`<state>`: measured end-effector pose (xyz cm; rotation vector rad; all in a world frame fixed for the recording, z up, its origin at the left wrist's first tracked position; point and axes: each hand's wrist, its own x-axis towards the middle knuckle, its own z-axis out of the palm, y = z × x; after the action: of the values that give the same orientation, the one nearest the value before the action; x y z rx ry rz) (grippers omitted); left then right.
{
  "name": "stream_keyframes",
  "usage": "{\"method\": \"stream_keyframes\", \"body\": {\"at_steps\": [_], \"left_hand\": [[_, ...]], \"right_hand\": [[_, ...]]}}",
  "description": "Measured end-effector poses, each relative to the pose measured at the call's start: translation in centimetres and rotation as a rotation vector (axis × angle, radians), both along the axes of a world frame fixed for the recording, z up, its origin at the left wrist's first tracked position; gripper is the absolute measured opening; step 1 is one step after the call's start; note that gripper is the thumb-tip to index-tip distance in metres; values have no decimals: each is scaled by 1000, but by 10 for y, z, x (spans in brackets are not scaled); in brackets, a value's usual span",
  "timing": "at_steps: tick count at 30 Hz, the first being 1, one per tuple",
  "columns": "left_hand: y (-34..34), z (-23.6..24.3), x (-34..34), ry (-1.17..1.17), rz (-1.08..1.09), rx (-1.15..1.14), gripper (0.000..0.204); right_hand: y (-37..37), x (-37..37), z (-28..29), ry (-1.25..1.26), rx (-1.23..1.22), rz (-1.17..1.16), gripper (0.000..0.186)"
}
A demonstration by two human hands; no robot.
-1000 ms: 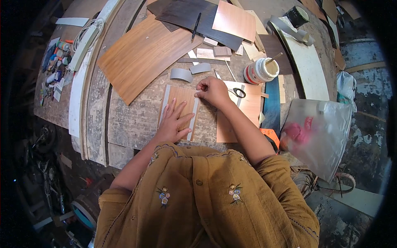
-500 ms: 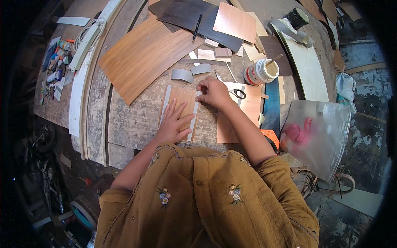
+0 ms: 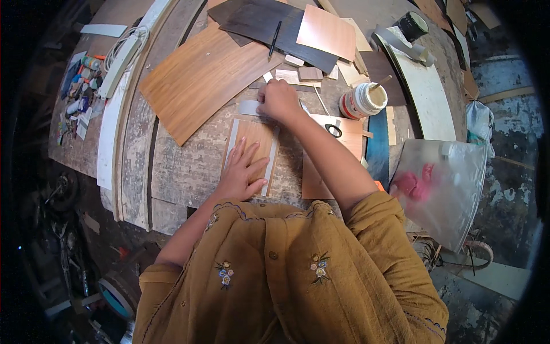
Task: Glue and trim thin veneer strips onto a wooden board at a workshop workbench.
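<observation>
My left hand (image 3: 243, 169) lies with fingers spread on a small wood-grain panel (image 3: 254, 129) that has pale strips (image 3: 232, 135) along both side edges. My right hand (image 3: 277, 100) is beyond the panel's far edge with fingers curled, over the short grey curved pieces (image 3: 248, 108); whatever is between its fingertips is hidden. To the right lies a peach sheet (image 3: 319, 178) with black-handled scissors (image 3: 333, 130) on it, partly covered by my forearm. An open white jar (image 3: 358, 101) with a stick in it stands farther right.
A large wood-grain sheet (image 3: 195, 80), dark sheets (image 3: 246, 17) with a pen (image 3: 274, 41), and offcuts (image 3: 309, 74) cover the back. Long boards (image 3: 106, 149) and small clutter (image 3: 83, 89) are at left. A curved white board (image 3: 435, 106) and plastic bag (image 3: 441, 195) are at right.
My right hand has moved up and left from the panel's upper right corner to over the grey curved pieces. My left hand stays spread on the panel.
</observation>
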<state>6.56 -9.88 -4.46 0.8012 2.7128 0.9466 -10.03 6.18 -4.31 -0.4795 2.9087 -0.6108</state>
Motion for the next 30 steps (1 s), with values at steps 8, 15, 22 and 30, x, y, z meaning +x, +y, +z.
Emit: {"method": "stream_keyframes", "body": {"at_steps": [8,15,22,30], "left_hand": [[-18,-6,4,73,183,43,44],[-15,-4,-5,120,242,-45,55],[-14,-10,-14,87,242,-173,61],[-12,-11,-16,140,257,-166,56]], "right_hand": [[9,-19,5,-472,-315,184,15],[10,-6,-14,-623,-410,147,13],[8,-2,-24,-465,-302,100,17],[13,-2,-27,-630,-533,69,15]]}}
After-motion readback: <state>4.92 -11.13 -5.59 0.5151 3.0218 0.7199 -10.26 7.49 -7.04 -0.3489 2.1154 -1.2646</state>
